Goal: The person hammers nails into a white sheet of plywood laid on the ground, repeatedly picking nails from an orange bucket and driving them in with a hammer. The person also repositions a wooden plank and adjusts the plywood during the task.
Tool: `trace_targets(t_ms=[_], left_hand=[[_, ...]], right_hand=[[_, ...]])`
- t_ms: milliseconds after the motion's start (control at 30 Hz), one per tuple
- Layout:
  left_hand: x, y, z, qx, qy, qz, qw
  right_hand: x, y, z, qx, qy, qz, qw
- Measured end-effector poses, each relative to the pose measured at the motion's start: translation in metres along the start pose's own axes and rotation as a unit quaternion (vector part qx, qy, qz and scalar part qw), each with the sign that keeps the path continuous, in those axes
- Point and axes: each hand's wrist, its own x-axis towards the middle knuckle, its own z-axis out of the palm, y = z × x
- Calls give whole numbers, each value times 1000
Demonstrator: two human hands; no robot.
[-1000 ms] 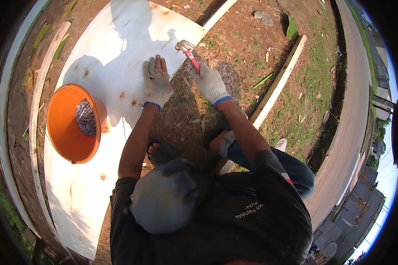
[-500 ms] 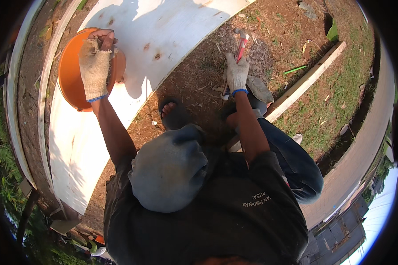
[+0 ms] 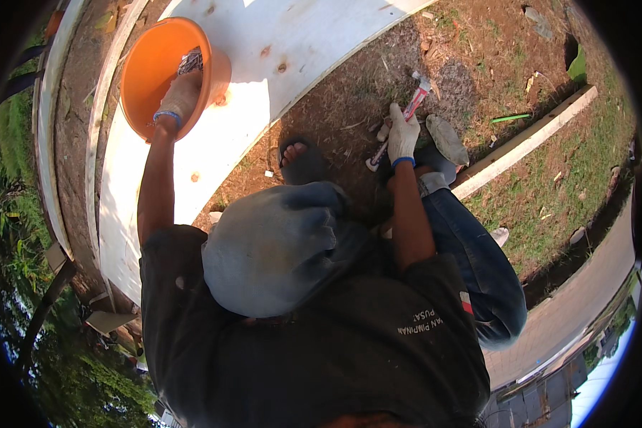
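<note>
My left hand (image 3: 180, 94), in a worn pale work glove, reaches down inside an orange bucket (image 3: 137, 78). A heap of thin, shiny metal pieces that look like nails (image 3: 190, 61) shows by its fingertips. The fingers are mostly hidden, so their grip cannot be made out. The bucket stands tilted in view on a white board (image 3: 246, 93). My right hand (image 3: 404, 135), also gloved, is closed round a hammer (image 3: 415, 102) with a red and white handle, its head pointing away from me. A pale-tipped end (image 3: 372, 165) shows below that hand.
A long wooden beam (image 3: 524, 143) lies on the ground to the right, with a thin green stick (image 3: 511, 118) near it. My sandalled foot (image 3: 297, 158) rests on bare soil beside the board. Further right runs a paved strip (image 3: 560, 299).
My left hand has gone from above the bucket down into it, and the metal pieces now show. The view has shifted; my right hand keeps hold of the hammer.
</note>
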Motion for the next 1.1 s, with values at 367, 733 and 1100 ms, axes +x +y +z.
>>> trace_targets(t_ms=[367,733,1100], left_hand=[[-2,-21,-20,-128,52,-49,989],[6,-9,-54,157,-108,73,979],[-58,111,-75,-560,269,32,783]], right_hand=[[5,-1,-5,20,-7,16,1000],[2,-4,-3,31,-14,23,999],[-3,-6,-2,20,-14,25,999]])
